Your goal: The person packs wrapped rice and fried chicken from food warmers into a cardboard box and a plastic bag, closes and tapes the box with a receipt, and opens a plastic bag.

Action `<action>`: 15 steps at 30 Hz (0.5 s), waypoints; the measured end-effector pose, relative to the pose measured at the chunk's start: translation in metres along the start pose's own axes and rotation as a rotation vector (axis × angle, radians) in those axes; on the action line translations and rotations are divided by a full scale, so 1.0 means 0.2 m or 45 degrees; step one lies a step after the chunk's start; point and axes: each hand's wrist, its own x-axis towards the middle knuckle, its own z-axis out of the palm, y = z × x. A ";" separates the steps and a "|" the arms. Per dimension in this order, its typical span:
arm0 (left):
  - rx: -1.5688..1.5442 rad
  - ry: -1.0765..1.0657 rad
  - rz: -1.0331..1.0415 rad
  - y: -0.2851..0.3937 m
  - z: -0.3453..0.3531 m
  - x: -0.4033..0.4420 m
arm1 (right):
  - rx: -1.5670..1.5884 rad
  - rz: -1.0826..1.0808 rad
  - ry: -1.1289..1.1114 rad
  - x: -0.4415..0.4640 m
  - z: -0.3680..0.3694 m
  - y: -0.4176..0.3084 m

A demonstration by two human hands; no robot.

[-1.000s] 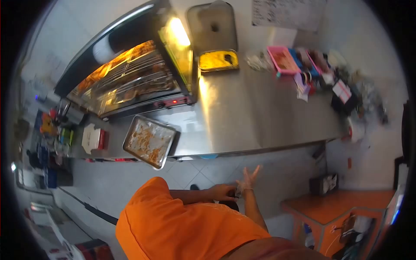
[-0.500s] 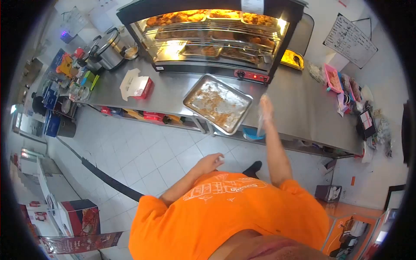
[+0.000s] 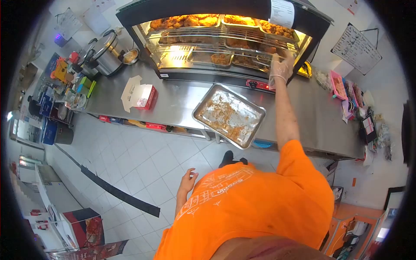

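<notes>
My right hand [image 3: 282, 68], in a clear plastic glove, reaches to the right end of the lit food warmer cabinet [image 3: 208, 78], by its lower shelf. Its fingertips are blurred against the rack, so I cannot tell if they grip anything. Trays of fried chicken [image 3: 186, 21] fill the top shelf, with more pieces on the shelves below. On the counter, below that arm, lies a metal tray [image 3: 227, 115] holding brown crumbs. My left hand [image 3: 187, 180] hangs over the floor with fingers loosely bent and apart, holding nothing visible.
An open red and white box [image 3: 145, 97] stands on the steel counter [image 3: 173, 102], left of the tray. Farther left is a large steel cooker [image 3: 106, 54]. A pink basket [image 3: 338, 84] and a dark-framed card [image 3: 367, 125] sit at the right end.
My right hand has gone from beside the tray up and forward to the cabinet. My left hand has moved left and lower in the picture. The view has shifted as my body leaned.
</notes>
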 end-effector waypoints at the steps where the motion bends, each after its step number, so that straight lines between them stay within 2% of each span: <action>1: 0.009 0.037 -0.007 0.01 -0.04 0.02 | -0.046 0.173 0.243 -0.04 -0.02 -0.13; 3: -0.018 0.128 -0.035 0.02 -0.13 0.06 | -0.132 0.204 0.235 0.02 0.12 -0.01; 5: -0.086 0.219 -0.082 -0.01 -0.23 0.07 | -0.167 0.031 0.168 0.05 0.13 0.00; 8: -0.071 0.362 -0.164 -0.14 -0.33 0.10 | -0.238 0.260 0.269 0.11 0.10 -0.10; 11: -0.104 0.434 -0.281 -0.17 -0.38 0.09 | -0.224 0.063 0.526 0.18 0.25 0.12; 12: -0.116 0.446 -0.299 -0.19 -0.39 0.11 | -0.194 0.119 0.376 0.15 0.10 -0.12; 15: -0.246 0.489 -0.308 -0.33 -0.47 0.30 | -0.013 0.320 0.016 0.16 0.08 -0.18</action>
